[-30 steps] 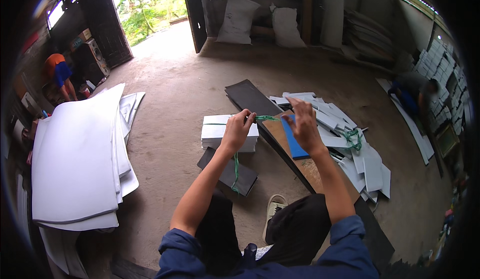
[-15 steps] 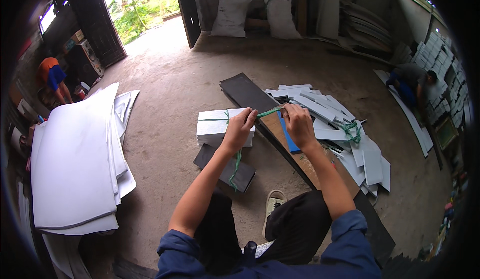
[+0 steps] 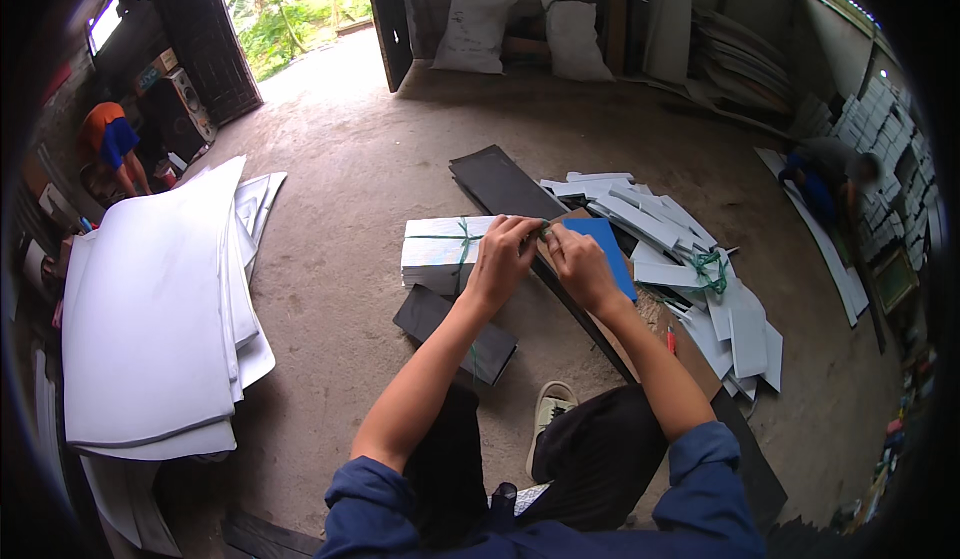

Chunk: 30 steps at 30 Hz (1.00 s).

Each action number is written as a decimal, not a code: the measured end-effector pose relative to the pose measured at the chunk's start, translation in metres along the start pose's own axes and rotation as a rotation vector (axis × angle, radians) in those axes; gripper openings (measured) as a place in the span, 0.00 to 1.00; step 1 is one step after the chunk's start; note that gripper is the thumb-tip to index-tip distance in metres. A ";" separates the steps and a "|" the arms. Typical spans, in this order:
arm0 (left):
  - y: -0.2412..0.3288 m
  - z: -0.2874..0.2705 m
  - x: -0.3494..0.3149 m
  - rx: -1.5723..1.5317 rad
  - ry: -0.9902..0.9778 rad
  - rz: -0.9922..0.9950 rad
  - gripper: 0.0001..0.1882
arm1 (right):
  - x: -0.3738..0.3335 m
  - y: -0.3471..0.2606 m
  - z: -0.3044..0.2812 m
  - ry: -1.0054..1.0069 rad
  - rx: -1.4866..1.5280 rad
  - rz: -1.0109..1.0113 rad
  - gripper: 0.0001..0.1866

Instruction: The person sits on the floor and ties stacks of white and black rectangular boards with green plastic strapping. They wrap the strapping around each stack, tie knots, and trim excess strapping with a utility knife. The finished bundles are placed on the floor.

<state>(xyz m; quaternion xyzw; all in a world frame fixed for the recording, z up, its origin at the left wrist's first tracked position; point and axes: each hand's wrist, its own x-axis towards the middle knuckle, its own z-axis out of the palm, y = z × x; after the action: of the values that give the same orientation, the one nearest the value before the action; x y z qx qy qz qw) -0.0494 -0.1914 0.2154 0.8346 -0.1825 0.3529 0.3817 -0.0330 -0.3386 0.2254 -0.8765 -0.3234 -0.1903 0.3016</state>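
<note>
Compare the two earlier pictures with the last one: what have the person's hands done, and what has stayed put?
The right hand has come in from the blue sheet to meet the left hand at the end of the white bundle, both pinching the green string. The bundle, the blue sheet and the big white sheets lie as before.

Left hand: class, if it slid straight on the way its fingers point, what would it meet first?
The left hand points up and right across the tied white bundle. Straight on, it would probably meet the right hand almost at once, then the blue sheet; depth is unclear.
</note>
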 end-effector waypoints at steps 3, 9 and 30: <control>0.008 -0.002 0.002 0.010 -0.108 0.081 0.11 | 0.000 0.005 -0.008 0.016 0.052 0.068 0.13; 0.007 0.010 -0.001 -0.515 -0.129 -0.467 0.09 | 0.003 0.003 -0.021 0.049 0.504 0.250 0.13; -0.021 0.003 -0.002 -0.805 -0.261 -0.751 0.10 | 0.002 0.020 -0.014 -0.288 1.481 0.610 0.16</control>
<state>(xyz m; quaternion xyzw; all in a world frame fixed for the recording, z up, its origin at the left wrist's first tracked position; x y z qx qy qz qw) -0.0373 -0.1804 0.2022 0.6677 -0.0387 -0.0107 0.7434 -0.0195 -0.3587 0.2287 -0.5149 -0.1479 0.2783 0.7972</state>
